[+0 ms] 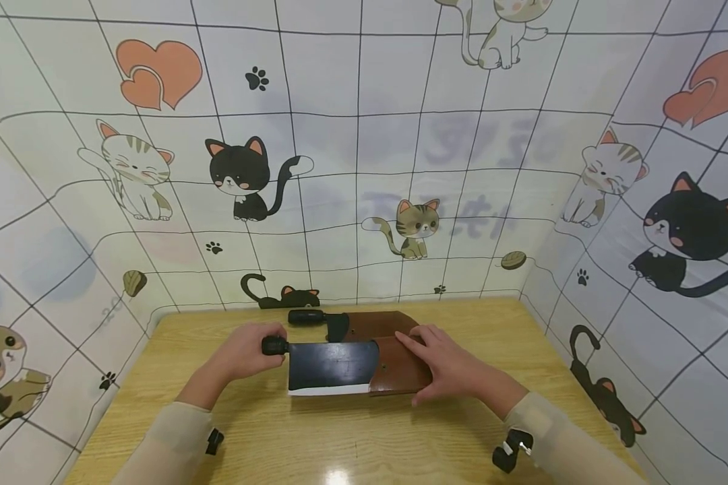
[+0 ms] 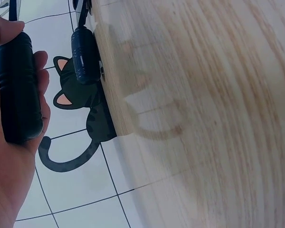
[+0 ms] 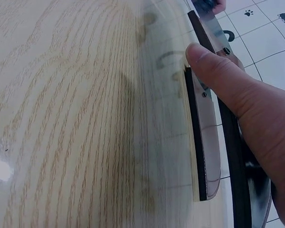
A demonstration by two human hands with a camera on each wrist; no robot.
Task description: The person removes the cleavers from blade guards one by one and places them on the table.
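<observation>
Nearest to me, on the near side of the front cleaver (image 1: 334, 360), are my pale sleeves (image 1: 176, 431) and the bare part of the wooden table (image 1: 315, 444). The cleaver itself seems to be held a little above the wood, with its light cutting edge (image 1: 327, 390) turned toward me. At its left end, my left hand (image 1: 249, 353) is wrapped around the black handle (image 1: 274, 345). At its right end, my right hand (image 1: 455, 367) grasps the brown sheath (image 1: 400, 367), with the thumb at the near border and the fingers over the far one. The sheath covers only the outer part of the blade; whether it is going on or coming off, I cannot tell.

To do this well, I think I should move handle and sheath along one straight line, slowly, without twisting, and put my right thumb away from the side where the edge could cut through.

Just behind the cleaver lies a second cleaver (image 1: 306, 317), with its own brown sheath (image 1: 373, 323). On blades and sheaths I can read no brand or label. Farthest behind, the cat-printed cloth (image 1: 334, 148) shows faint bluish writing (image 1: 473, 141), which looks reversed; I cannot read it.
</observation>
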